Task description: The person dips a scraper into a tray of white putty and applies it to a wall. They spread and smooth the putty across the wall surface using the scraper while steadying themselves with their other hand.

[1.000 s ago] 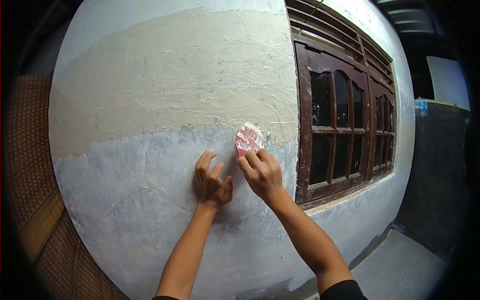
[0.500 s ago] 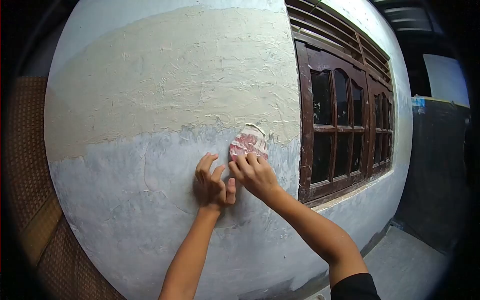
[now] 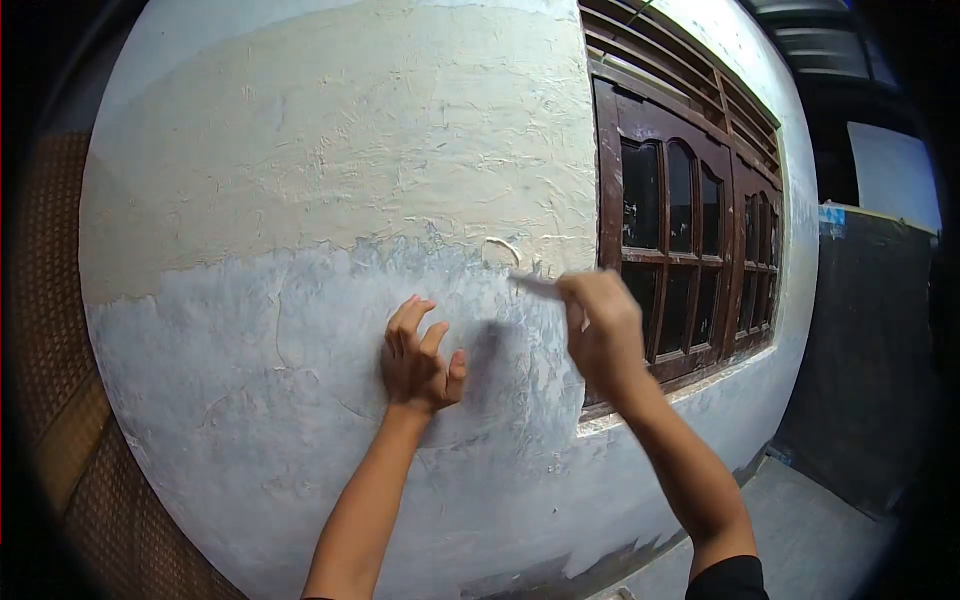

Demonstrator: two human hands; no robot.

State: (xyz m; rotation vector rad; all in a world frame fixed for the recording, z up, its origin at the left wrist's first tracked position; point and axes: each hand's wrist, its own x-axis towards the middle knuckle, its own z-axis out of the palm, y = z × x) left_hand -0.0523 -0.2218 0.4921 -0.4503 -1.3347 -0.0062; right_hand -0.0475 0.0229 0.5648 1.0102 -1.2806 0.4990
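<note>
My right hand (image 3: 605,330) is closed around a thin scraper (image 3: 537,287), seen nearly edge-on and slightly blurred, held off the wall beside the window frame. A curved ridge of cream paste (image 3: 504,249) sticks to the wall just above the scraper's tip. My left hand (image 3: 420,360) is held at the bluish-grey lower wall (image 3: 250,380) with its fingers apart and bent, holding nothing. Above, rough cream plaster (image 3: 350,150) covers the upper wall and ends in an uneven lower edge.
A brown wooden window (image 3: 665,258) with glass panes and a sill stands to the right. Woven panels (image 3: 60,280) line the far left. A dark panel (image 3: 850,350) stands at the far right above a grey floor (image 3: 815,520).
My right hand has pulled the scraper off the wall and moved right, turning it edge-on. The curved paste ridge now shows on the wall. My left hand stays nearly in place.
</note>
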